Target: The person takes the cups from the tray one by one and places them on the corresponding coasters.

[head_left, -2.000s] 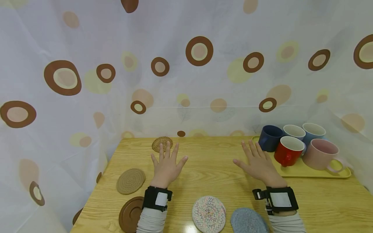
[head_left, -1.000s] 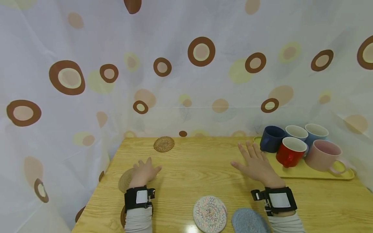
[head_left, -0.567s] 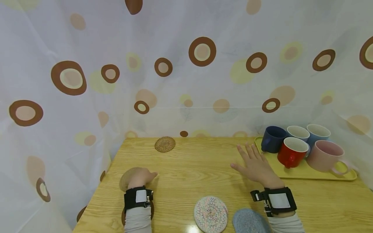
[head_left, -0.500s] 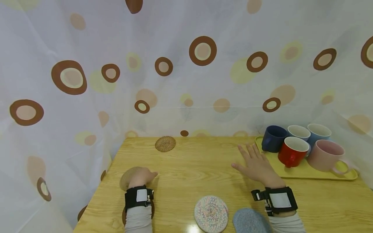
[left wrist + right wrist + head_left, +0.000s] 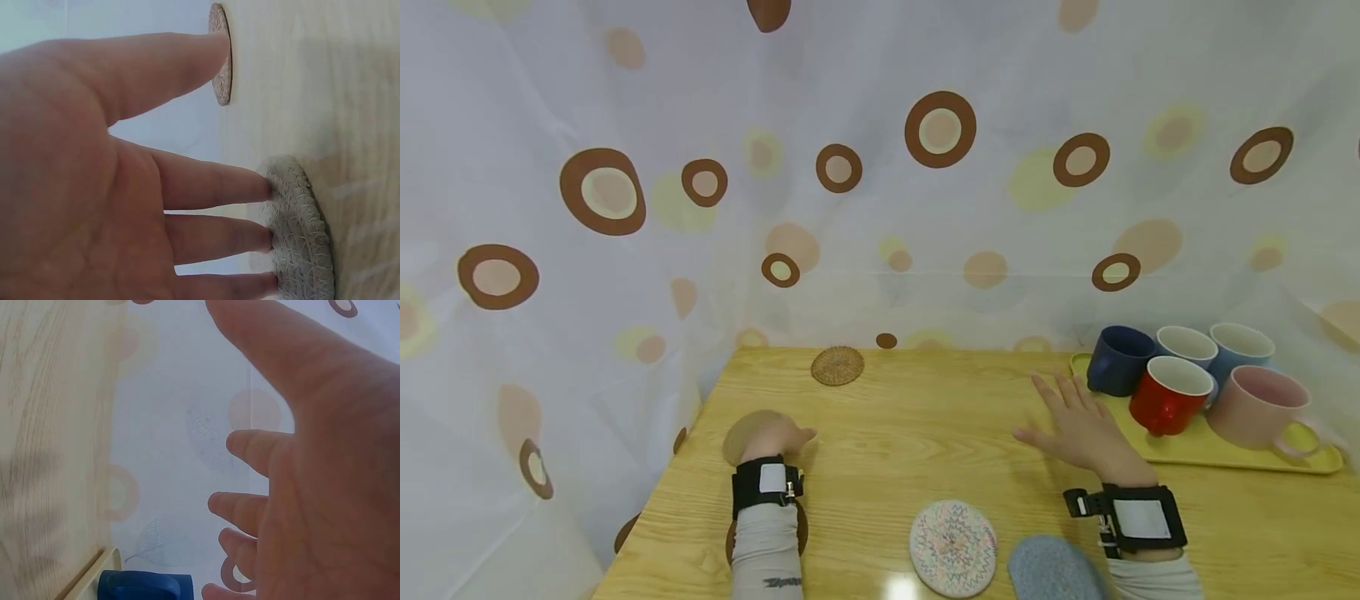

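Left hand (image 5: 775,435): fingers straight, tips against the tan coaster (image 5: 737,439), thumb free; nothing gripped. Coaster is at the left side of the wooden table (image 5: 880,450), partly covered by the hand. Right hand (image 5: 1086,437): fingers spread, holding nothing, near the yellow tray (image 5: 1210,454) with five mugs, red mug (image 5: 1168,402) in front. Small woven mat (image 5: 837,366) at far edge; patterned mat (image 5: 953,548) and grey mat (image 5: 1054,571) at near edge.
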A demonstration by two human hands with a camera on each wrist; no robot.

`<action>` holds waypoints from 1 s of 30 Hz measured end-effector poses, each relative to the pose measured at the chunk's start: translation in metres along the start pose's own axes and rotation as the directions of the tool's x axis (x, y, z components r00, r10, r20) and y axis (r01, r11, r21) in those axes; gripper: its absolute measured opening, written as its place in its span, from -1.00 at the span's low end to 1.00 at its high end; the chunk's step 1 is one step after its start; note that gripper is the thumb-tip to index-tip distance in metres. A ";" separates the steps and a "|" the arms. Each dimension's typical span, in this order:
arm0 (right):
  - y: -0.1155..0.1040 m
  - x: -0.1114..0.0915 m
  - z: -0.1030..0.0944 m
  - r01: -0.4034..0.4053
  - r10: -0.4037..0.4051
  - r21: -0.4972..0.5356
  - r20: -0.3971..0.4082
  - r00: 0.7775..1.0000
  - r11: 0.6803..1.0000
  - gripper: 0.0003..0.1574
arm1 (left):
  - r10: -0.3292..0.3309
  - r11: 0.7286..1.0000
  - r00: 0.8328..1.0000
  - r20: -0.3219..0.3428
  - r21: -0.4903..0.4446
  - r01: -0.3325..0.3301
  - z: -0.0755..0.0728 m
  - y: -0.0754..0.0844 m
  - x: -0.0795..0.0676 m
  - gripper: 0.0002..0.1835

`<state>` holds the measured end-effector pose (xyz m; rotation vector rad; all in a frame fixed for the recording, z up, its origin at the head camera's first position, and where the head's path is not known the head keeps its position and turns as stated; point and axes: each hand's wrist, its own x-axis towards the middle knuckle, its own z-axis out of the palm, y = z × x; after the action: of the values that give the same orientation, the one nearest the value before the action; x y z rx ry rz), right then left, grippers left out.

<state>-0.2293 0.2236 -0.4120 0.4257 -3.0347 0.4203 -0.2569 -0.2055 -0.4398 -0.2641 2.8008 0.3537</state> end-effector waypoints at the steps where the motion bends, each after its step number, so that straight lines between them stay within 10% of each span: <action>1: 0.001 0.000 0.000 0.000 0.000 -0.001 -0.001 1.000 1.000 0.18 | -0.032 0.999 0.999 -0.003 0.013 0.032 0.000 -0.001 0.006 -0.33; 9: 0.006 -0.002 0.001 -0.006 0.006 0.019 -0.001 1.000 1.000 0.20 | -0.129 0.991 0.992 -0.002 0.027 0.129 0.001 -0.014 0.062 -0.20; 19: 0.006 -0.004 0.001 0.002 -0.002 0.017 -0.022 1.000 1.000 0.25 | 0.011 0.993 1.000 0.019 -0.121 -0.008 -0.019 -0.010 0.044 -0.42; 30: 0.008 -0.005 0.001 0.015 -0.013 0.038 -0.044 0.999 0.999 0.25 | 0.023 0.990 1.000 -0.019 -0.138 -0.026 -0.019 -0.014 0.056 -0.15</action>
<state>-0.2269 0.2320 -0.4150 0.4332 -2.9844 0.4810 -0.3118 -0.2318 -0.4427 -0.2649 2.8031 0.5548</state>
